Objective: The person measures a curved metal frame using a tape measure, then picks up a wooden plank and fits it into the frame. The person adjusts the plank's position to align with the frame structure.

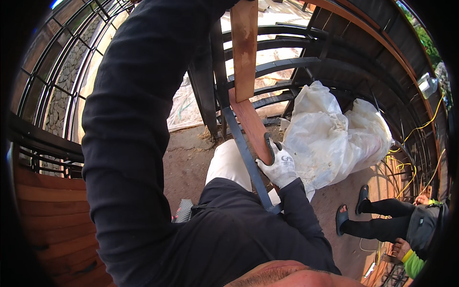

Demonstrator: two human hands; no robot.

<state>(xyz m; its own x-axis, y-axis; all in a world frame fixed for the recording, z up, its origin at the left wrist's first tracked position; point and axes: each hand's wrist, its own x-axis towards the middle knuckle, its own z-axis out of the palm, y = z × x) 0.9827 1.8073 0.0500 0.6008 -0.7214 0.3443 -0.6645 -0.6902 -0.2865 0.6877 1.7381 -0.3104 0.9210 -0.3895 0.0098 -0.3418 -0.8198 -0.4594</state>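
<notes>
My right hand, in a white work glove with a dark cuff edge, grips the lower end of a reddish wooden slat that slants up to the left. A second, paler wooden slat stands above it, overlapping its top end. A dark flat metal bar runs diagonally just left of the gloved hand, down to my lap. My left arm, in a black sleeve, reaches up past the top edge, and its hand is out of the picture.
Curved dark metal rails stand behind the slats. A crumpled white plastic sheet lies to the right. Another person in black trousers and sandals crouches at the lower right near yellow cable. Brown wooden boards lie lower left.
</notes>
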